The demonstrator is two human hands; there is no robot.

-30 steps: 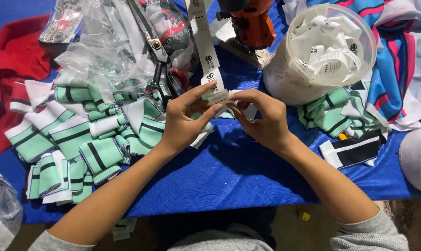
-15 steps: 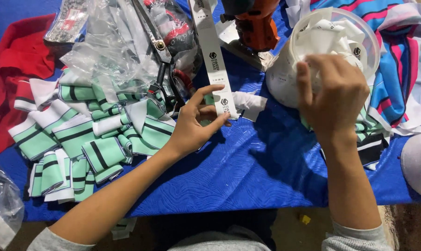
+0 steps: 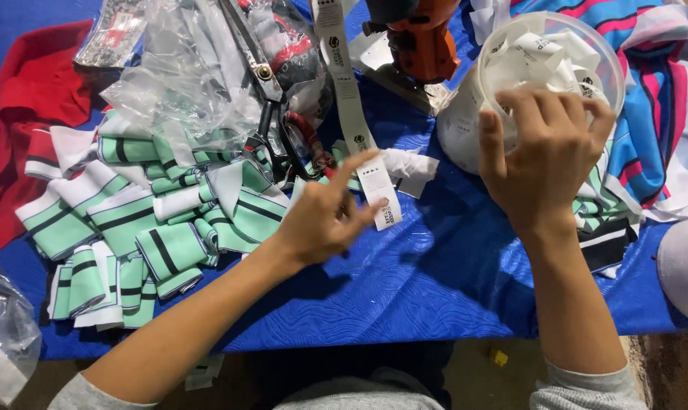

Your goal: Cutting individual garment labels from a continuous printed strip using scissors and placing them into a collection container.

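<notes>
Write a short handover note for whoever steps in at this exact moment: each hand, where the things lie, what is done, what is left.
Left hand: fingers spread, touching the free end of the white label strip on the blue cloth.
Right hand: fingers at the mouth of the clear tub; whether it grips anything is unclear.
Done: cut labels fill the tub.
Left: strip uncut beyond its end; scissors lie beside it, striped cuffs piled at left.

Bare blue cloth (image 3: 404, 288) between hands; scissors (image 3: 272, 114) (left) obstruct.
</notes>
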